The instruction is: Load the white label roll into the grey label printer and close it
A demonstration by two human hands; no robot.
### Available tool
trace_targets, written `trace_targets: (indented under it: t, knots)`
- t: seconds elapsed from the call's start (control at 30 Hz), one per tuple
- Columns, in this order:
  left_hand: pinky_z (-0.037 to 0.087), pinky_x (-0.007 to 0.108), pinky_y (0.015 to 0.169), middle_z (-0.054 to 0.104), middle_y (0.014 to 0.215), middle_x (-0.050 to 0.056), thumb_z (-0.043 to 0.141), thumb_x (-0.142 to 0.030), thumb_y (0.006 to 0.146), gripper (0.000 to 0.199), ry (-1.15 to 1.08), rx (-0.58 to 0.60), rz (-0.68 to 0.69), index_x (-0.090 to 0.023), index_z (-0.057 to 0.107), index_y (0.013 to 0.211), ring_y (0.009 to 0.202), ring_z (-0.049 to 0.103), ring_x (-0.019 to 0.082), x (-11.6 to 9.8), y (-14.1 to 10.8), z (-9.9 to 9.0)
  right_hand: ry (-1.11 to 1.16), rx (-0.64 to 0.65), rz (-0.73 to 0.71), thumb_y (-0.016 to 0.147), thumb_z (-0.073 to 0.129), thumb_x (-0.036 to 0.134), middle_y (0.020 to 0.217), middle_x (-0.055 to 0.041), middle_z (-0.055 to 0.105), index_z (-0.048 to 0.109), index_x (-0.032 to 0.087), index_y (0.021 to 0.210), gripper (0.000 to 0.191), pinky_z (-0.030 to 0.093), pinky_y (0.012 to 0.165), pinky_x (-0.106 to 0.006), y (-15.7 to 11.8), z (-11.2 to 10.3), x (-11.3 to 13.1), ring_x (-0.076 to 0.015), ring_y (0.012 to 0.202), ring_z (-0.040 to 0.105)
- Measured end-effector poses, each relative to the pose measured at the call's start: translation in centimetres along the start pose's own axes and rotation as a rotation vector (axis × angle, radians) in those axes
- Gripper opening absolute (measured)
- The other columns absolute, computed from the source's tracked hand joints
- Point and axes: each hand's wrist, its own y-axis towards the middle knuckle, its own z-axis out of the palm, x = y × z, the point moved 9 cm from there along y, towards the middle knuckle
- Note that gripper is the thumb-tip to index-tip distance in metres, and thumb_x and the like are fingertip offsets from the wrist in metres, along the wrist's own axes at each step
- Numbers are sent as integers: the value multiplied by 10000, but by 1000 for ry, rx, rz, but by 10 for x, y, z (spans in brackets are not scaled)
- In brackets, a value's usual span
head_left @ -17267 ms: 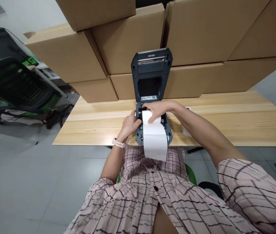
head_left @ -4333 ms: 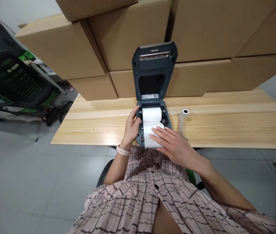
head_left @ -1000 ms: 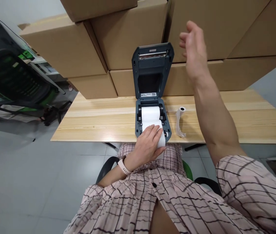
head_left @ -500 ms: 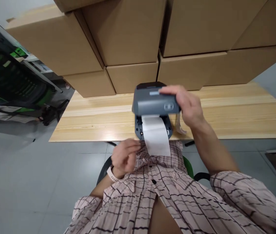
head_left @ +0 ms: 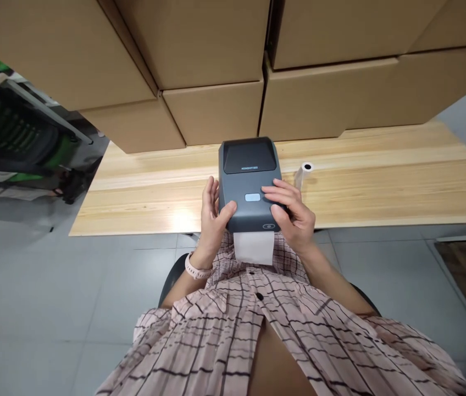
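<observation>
A dark grey label printer (head_left: 239, 184) sits at the table's front edge with its lid closed. It has a pale blue button on top, and a strip of white label paper (head_left: 254, 248) hangs out of its front. My left hand (head_left: 213, 212) grips the printer's left side, thumb on the top near the front corner and fingers along the side. My right hand (head_left: 294, 214) holds the front right corner, with its fingertips on the lid beside the button and its thumb at the lid's edge.
A small white paper roll (head_left: 304, 169) with a dark core stands to the right of the printer. Large cardboard boxes (head_left: 212, 113) are stacked along the back of the wooden table (head_left: 154, 192). A dark office chair (head_left: 14, 132) stands on the far left.
The printer's lid has come down from raised to closed over the paper. My left hand has moved up onto the printer's left side; my right hand has lowered with the lid.
</observation>
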Motion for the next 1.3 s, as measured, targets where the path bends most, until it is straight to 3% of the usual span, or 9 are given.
trace_targets:
  t: [0.3,0.37,0.43,0.53,0.63,0.8,0.93,1.13,1.3]
  knots:
    - [454,494,1244,314,1756,133,494,-604,1039,762,-34,-55,-19,-358,133,1664,1600,399,294,-7,-19,-6,1,-103,22,1028,483,342,1075,-18,815,759,338,991,277,486,1181,-628,-2,3,-4,-296,1299,670]
    - [527,465,1152,416,1683,148,528,-614,1024,712,-10,-142,-43,-324,271,1621,1503,511,290,-3,-40,-15,17,-96,12,1024,486,330,1080,-10,815,758,337,993,274,489,1182,-611,-1,3,-3,-285,1294,671]
    - [590,433,1000,664,1377,128,589,-631,988,536,-5,-245,-124,-251,565,1365,1220,680,264,5,-65,-26,33,-96,-11,1024,483,301,1088,-8,815,754,332,998,274,492,1180,-597,-1,2,0,-276,1294,669]
    - [600,386,817,759,914,63,687,-677,902,491,-173,63,-356,-187,720,919,861,716,219,21,-88,6,49,-110,-46,1016,485,257,1088,-11,813,753,322,1003,276,488,1174,-590,0,1,1,-272,1288,669]
    - [603,373,784,803,876,86,797,-668,810,523,-419,323,-548,-152,780,890,815,733,222,17,-102,40,95,-135,-113,990,527,219,1077,1,814,761,315,1012,254,495,1147,-578,1,-1,2,-270,1252,683]
    - [583,345,759,799,820,89,871,-657,734,543,-570,314,-581,-142,797,889,767,723,202,2,-101,46,155,-144,-203,976,549,157,1087,8,814,764,306,1039,268,513,1106,-540,2,-1,4,-255,1220,690]
    - [516,292,691,755,771,55,822,-634,806,491,-396,342,-523,-147,765,828,700,655,154,9,-102,35,3,-76,-244,1013,526,183,1117,-20,800,773,291,1098,283,513,1079,-524,5,0,14,-261,1185,684]
    - [488,274,721,665,716,13,684,-605,940,480,-192,-61,-280,-170,665,739,702,596,139,7,-75,-32,-477,86,-389,1064,578,334,1212,-43,784,789,265,1130,232,401,1152,-547,14,6,48,-270,1161,670]
    - [561,341,945,729,1229,100,627,-499,1010,351,-98,-313,-55,-216,717,1196,1129,681,225,-9,-51,-60,-634,210,-496,1065,553,508,1423,8,728,782,325,1076,294,175,1315,-595,20,17,59,-333,1487,517]
